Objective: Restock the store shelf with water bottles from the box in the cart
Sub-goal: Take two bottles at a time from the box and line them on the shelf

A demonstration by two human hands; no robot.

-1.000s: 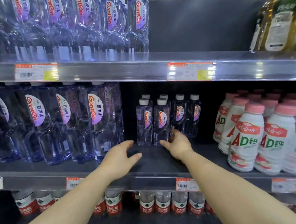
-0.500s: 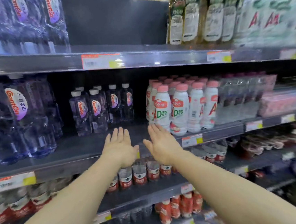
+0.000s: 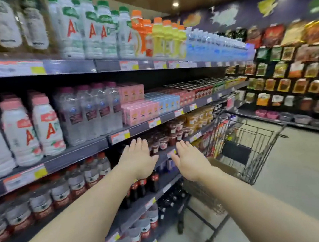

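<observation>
— Store aisle, long shelf (image 3: 76, 154) down the left, stocked with milk drinks (image 3: 46, 129) and clear water bottles (image 3: 88, 114) beside them. Hands?

— Left hand (image 3: 139, 161) and right hand (image 3: 190, 162) both out front, fingers flat, grip wide, holding nothing.

— Cart (image 3: 250, 143)?

— Just beyond the right hand, wire basket close against the shelf. Brown box (image 3: 223, 166) edge showing inside; contents hidden.
</observation>
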